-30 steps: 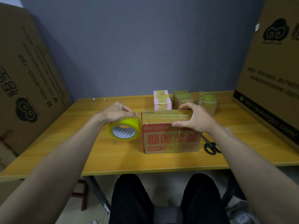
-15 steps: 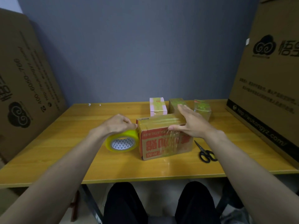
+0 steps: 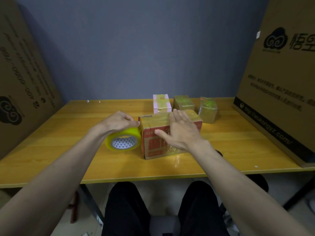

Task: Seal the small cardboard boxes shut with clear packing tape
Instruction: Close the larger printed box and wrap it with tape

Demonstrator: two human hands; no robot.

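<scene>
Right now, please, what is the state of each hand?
Left hand: closed, gripping the tape roll beside the box.
Right hand: open, fingers straight, pressing flat on the box.

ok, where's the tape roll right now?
In the head view, the tape roll sits on the table left of centre, against the left side of the red-printed box, gripped from above by the left hand.

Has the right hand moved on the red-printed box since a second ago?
Yes. The right hand slid from the box's right end toward its middle, nearer the tape roll, now lying flat.
</scene>
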